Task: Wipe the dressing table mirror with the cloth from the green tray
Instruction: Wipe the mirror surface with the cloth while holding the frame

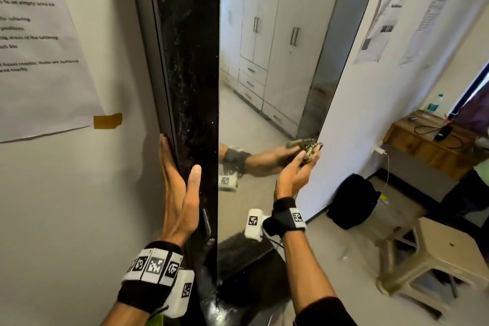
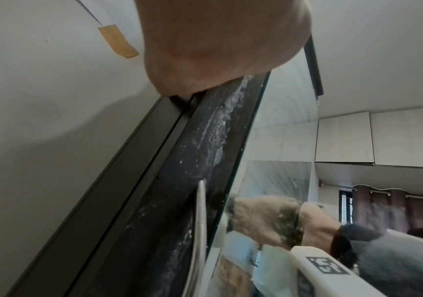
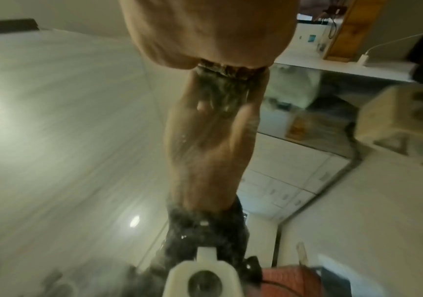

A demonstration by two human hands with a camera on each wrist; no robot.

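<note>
The tall mirror (image 1: 267, 66) stands in a black, dusty frame (image 1: 190, 61) against the wall. My right hand (image 1: 296, 169) presses a small patterned olive-brown cloth (image 1: 309, 152) onto the glass near its right edge, fingers wrapped round it; its reflection (image 3: 215, 128) shows in the glass. My left hand (image 1: 180, 188) lies flat along the frame's left edge, fingers straight behind it and thumb on the black front. In the left wrist view the heel of my left hand (image 2: 217, 46) rests on the frame (image 2: 179, 180). The cloth (image 3: 230, 70) peeks out under my right palm.
Paper sheets (image 1: 39, 42) are taped to the wall at left, more sheets (image 1: 386, 16) at right. A black backpack (image 1: 354, 201) leans on the right wall, a beige plastic stool (image 1: 444, 254) stands beside it, and a wooden desk (image 1: 428, 140) with cables sits behind.
</note>
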